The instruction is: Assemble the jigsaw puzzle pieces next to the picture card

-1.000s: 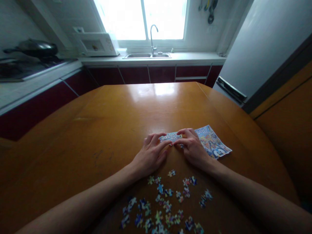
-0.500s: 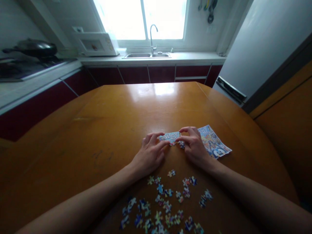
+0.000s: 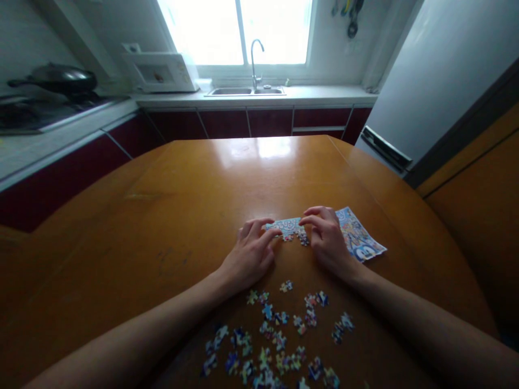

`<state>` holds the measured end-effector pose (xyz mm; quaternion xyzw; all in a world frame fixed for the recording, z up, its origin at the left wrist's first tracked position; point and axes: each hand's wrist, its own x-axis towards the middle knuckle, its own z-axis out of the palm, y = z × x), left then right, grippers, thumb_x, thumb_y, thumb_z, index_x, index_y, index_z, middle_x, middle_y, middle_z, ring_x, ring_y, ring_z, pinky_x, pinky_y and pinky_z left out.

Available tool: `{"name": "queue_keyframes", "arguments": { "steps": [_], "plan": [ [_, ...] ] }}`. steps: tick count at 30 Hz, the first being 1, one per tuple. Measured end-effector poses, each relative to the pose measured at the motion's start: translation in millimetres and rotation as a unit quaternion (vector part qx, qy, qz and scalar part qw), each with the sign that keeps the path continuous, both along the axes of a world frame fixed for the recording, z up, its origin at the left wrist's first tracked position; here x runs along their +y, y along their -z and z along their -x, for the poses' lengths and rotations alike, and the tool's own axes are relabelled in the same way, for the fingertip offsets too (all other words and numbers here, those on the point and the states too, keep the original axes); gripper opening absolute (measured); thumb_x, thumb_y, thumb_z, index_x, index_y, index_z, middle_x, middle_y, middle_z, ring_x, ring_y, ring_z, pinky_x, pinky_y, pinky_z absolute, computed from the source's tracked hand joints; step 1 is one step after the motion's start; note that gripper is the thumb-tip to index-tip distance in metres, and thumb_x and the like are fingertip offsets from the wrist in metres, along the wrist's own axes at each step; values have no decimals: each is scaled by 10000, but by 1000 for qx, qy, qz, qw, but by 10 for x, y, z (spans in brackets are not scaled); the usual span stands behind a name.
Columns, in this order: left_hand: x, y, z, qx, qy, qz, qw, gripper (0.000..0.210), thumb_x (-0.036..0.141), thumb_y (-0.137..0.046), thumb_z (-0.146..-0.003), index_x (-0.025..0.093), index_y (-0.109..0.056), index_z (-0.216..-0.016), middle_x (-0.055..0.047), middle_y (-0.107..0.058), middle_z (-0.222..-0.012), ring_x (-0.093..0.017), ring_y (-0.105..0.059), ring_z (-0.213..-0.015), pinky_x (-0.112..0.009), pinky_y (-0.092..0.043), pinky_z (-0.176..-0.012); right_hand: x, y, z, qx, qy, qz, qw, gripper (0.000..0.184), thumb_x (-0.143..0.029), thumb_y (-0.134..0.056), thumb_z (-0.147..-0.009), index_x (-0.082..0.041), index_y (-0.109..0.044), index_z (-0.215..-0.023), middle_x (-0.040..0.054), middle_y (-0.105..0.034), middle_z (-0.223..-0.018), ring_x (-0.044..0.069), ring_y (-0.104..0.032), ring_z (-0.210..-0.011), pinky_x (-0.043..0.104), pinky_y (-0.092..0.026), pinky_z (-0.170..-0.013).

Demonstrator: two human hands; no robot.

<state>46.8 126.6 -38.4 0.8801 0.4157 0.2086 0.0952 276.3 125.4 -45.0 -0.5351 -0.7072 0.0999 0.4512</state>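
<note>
A partly assembled jigsaw puzzle (image 3: 288,227), pale blue with a ragged near edge, lies flat on the wooden table between my hands. My left hand (image 3: 256,244) holds its left end, index finger at the far edge and thumb at the near side. Over the right end is my right hand (image 3: 326,235), fingers bent and apart; whether a fingertip touches the puzzle I cannot tell. Partly behind that hand lies a colourful picture sheet (image 3: 359,237). Loose jigsaw pieces (image 3: 279,340) are scattered nearer to me, between my forearms.
The wooden table (image 3: 194,189) has a rounded edge. Beyond it stand a counter with a sink (image 3: 231,92) and tap, and a white microwave (image 3: 162,73). A dark pan (image 3: 65,78) sits on the stove at left; a fridge (image 3: 438,70) stands at right.
My right hand has loosened from the puzzle's right end and shifted slightly right and up, uncovering more of it. The left hand has stayed nearly in place.
</note>
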Motion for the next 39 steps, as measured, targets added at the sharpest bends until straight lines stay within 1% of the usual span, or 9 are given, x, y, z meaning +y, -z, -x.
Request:
{"name": "queue_keyframes", "arguments": {
  "steps": [4,10,16,20,23,30,36,39],
  "plan": [
    [-5,-15,5,9,10,-1,1000,424,76,-567,-861,304,-603,-1216,-52,-434,-1428,-307,-362,-1313,-568,-384,-1098,9,17,-5,-2,8,7,1000,322,-19,-491,-817,-245,-721,-826,69,-646,-1023,262,-546,-1037,468,-428,-910],
    [-2,-14,12,14,22,-10,1000,460,97,-587,-874,351,-625,-1255,-35,-416,-1443,-313,-355,-1316,-571,-371,-1105,9,48,-1,-26,-6,13,1000,330,-22,-509,-835,-256,-741,-826,70,-648,-1053,266,-538,-1067,482,-421,-932],
    [-4,-7,9,16,13,-3,1000,451,102,-595,-872,347,-636,-1249,-38,-414,-1444,-312,-339,-1329,-576,-366,-1107,-26,22,19,-71,-59,13,996,343,-19,-534,-861,-260,-778,-871,83,-635,-1146,275,-511,-1148,504,-420,-969],
    [-10,-23,3,8,13,-1,1000,424,100,-607,-864,333,-660,-1214,-42,-424,-1436,-309,-345,-1326,-572,-371,-1105,-35,31,25,-116,-93,15,989,283,-86,-618,-871,-306,-793,-898,68,-611,-1239,289,-477,-1210,520,-418,-985],
    [-4,-19,5,3,15,-4,1000,410,108,-617,-865,334,-670,-1203,-44,-434,-1426,-305,-354,-1317,-567,-380,-1098,-25,42,26,-131,-93,22,987,246,-133,-638,-884,-322,-795,-879,63,-611,-1245,298,-471,-1213,540,-417,-984],
    [4,-7,3,22,14,-7,1000,409,117,-607,-870,318,-652,-1224,-56,-428,-1428,-311,-345,-1322,-567,-374,-1101,-8,55,20,-128,-93,42,987,316,-76,-587,-885,-318,-789,-899,60,-615,-1229,285,-470,-1211,535,-422,-985],
    [-1,0,6,24,17,-13,999,399,130,-591,-885,327,-634,-1229,-47,-424,-1430,-302,-345,-1319,-554,-374,-1105,-8,71,17,-125,-92,39,987,302,-83,-596,-884,-318,-784,-903,55,-611,-1228,280,-464,-1217,524,-411,-998],
    [0,-2,7,23,18,-13,1000,386,138,-586,-892,325,-628,-1227,-48,-425,-1433,-305,-344,-1323,-555,-371,-1106,-6,71,17,-127,-91,41,987,326,-58,-592,-874,-320,-785,-902,51,-611,-1234,278,-462,-1218,523,-408,-1000]
  ]
}}
